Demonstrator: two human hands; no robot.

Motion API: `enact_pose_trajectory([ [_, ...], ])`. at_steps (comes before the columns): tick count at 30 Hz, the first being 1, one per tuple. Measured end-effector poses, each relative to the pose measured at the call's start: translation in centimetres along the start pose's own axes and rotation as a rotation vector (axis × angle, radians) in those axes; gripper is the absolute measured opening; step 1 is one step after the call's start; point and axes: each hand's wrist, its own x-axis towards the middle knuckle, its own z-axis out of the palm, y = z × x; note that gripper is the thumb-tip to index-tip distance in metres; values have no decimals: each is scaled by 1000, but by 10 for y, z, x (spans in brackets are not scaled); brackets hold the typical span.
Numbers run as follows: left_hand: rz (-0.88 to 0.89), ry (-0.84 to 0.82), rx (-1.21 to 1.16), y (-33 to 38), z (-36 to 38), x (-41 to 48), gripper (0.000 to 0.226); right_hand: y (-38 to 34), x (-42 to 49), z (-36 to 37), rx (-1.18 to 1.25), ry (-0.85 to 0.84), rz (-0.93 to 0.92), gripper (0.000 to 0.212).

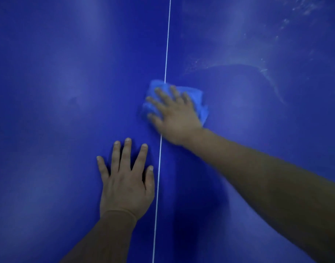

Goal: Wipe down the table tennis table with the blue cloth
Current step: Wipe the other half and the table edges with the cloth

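Observation:
The blue table tennis table (68, 73) fills the whole view, with a thin white centre line (166, 44) running up it. A folded light blue cloth (199, 99) lies on the table across that line. My right hand (174, 114) lies flat on top of the cloth with its fingers spread and straight, pressing it down. My left hand (124, 179) rests flat on the bare table just left of the line, fingers spread, nearer to me than the cloth.
Pale streaks and specks of residue (261, 69) arc across the table to the upper right of the cloth. The left half of the table shows only soft light reflections.

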Motion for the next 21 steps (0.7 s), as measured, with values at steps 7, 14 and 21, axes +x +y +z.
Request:
enact_pose_trajectory([
  [7,-12,-46,-23,0,-1,0,60,133,-12,-33,88,80,1023,63],
  [14,11,-22,-20,1,-3,1,61,-6,-31,2,-7,-31,49,62],
  [21,9,-76,5,1,-4,3,67,214,-49,-48,-17,84,908,69],
])
